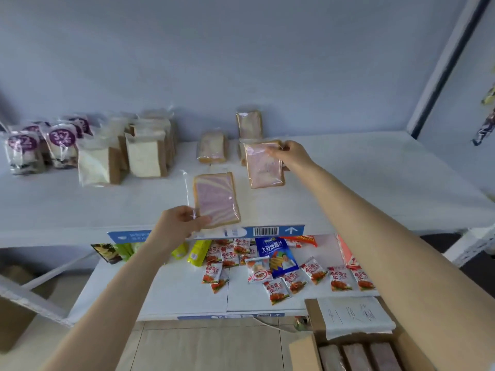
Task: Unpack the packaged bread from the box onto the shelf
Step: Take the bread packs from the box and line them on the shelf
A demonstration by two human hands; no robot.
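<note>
The box is sitting open at my lower right, and three wrapped loaves are standing on end inside it, side by side. A paper note with handwriting is lying over its far flap.

On the shelf, purple-labelled bags are crowding the far left. White bread packs are standing just beside them. Two more packs are waiting at the back near the wall: a short one, and a tall one standing upright. A blue strip is running along the shelf's front edge. On the lower shelf, red sachets are lying scattered around a blue crisp bag, with green packets to their left. Nothing is blocking the bare stretch of shelf to the right.

My left hand is pinching the near left corner of the swirl pack, thumb on top. That pack is lying flat near the front edge. My right hand is gripping the top right edge of the pink pack, fingers curled over the wrapper. That pack is tilting back, its lower edge resting on the shelf, just in front of the tall one.
</note>
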